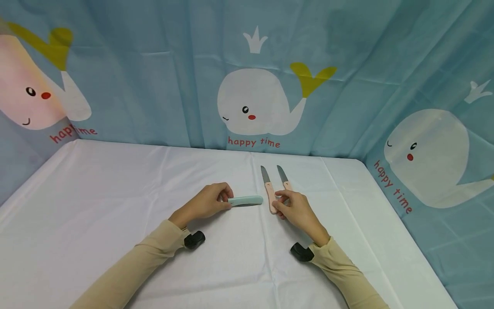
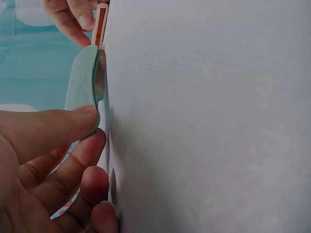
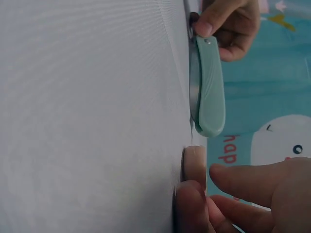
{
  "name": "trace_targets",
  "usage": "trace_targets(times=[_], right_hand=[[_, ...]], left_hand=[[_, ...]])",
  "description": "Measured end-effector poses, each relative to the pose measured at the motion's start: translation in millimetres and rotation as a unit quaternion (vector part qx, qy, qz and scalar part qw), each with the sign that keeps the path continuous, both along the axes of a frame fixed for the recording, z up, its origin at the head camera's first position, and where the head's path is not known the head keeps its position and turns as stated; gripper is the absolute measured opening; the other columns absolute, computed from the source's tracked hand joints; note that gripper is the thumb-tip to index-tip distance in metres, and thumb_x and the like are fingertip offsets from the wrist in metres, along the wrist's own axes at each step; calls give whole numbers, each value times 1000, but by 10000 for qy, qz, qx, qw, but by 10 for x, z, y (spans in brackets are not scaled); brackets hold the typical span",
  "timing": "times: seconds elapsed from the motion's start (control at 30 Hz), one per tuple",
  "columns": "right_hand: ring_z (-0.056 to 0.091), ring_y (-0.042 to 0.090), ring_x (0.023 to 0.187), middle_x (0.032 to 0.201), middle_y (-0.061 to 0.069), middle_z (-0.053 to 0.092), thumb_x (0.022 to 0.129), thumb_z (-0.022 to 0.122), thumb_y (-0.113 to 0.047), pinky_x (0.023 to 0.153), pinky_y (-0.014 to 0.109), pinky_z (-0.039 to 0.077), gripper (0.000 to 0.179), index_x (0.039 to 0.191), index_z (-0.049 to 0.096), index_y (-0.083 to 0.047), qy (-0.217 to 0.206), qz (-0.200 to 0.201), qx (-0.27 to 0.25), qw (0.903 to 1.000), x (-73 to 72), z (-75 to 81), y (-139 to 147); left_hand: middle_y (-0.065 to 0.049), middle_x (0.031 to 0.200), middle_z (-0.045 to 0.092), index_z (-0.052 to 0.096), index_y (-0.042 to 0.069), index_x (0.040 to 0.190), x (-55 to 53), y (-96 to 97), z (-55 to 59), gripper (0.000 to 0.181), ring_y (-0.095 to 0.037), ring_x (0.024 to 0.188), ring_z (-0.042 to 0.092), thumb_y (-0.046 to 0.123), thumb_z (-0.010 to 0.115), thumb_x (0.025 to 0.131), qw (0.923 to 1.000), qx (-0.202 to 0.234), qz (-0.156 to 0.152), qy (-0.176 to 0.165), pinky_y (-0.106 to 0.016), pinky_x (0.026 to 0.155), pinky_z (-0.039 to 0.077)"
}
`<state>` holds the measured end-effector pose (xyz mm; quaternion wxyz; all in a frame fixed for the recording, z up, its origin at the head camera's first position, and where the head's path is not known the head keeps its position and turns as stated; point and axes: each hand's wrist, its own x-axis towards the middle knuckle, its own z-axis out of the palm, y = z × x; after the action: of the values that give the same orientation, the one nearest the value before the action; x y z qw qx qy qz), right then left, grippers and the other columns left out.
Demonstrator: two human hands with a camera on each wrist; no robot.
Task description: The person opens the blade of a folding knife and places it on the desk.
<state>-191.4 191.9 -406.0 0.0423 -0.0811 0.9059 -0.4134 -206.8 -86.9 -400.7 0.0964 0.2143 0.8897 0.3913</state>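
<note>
My left hand [image 1: 210, 201] pinches one end of a mint-green folding knife [image 1: 247, 200] between thumb and fingertips. Its handle lies crosswise, close over the white cloth, with a strip of metal blade [image 3: 195, 82] showing along the edge. Just right of it, a pink-handled folding knife [image 1: 269, 189] lies with its blade out, pointing away. Another pink-handled knife [image 1: 284, 177] lies beside it in the same direction, its handle partly hidden by my right hand [image 1: 297, 210]. In the right wrist view, the right thumb [image 3: 233, 179] stands slightly off the nearer pink handle [image 3: 195, 162], fingers at its other side.
A white cloth [image 1: 208, 266] with creases covers the table. Blue curtains [image 1: 154, 86] printed with whales hang along the back and both sides. Black wrist cameras [image 1: 194, 240] sit below both hands.
</note>
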Motion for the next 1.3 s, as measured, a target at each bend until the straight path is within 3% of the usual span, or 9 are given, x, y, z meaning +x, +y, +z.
trace_targets(times=[0.43,0.63,1.03,1.3], right_hand=[[67,12,61,93,11,68,92,69,-10,57,23,52,34,124,65,2,132,172,-13,9998,8,34,-5],[67,14,63,95,10,68,92,70,-12,58,22,49,33,121,66,2,325,469,-108,9983,46,60,-58],[72,16,82,101,9,72,90,73,-14,70,23,56,30,117,70,-2,744,1178,-219,9900,199,113,-222],[71,17,85,113,11,71,91,73,-19,72,23,56,29,116,71,-5,440,1388,-377,9886,246,149,-249]], left_hand=[[-8,100,69,63,8,105,108,-74,-6,14,-16,81,55,11,66,92,9990,242,380,-23,-30,73,44],[-8,100,70,64,9,105,154,-100,30,13,-17,78,53,12,67,92,9983,321,490,-46,-31,69,44],[-4,97,69,64,10,103,253,-127,131,13,-16,78,54,11,68,91,9988,413,186,-166,-28,68,45],[-3,92,71,64,9,101,301,-118,213,10,-13,76,57,9,68,91,9981,588,-155,-25,-26,66,46]])
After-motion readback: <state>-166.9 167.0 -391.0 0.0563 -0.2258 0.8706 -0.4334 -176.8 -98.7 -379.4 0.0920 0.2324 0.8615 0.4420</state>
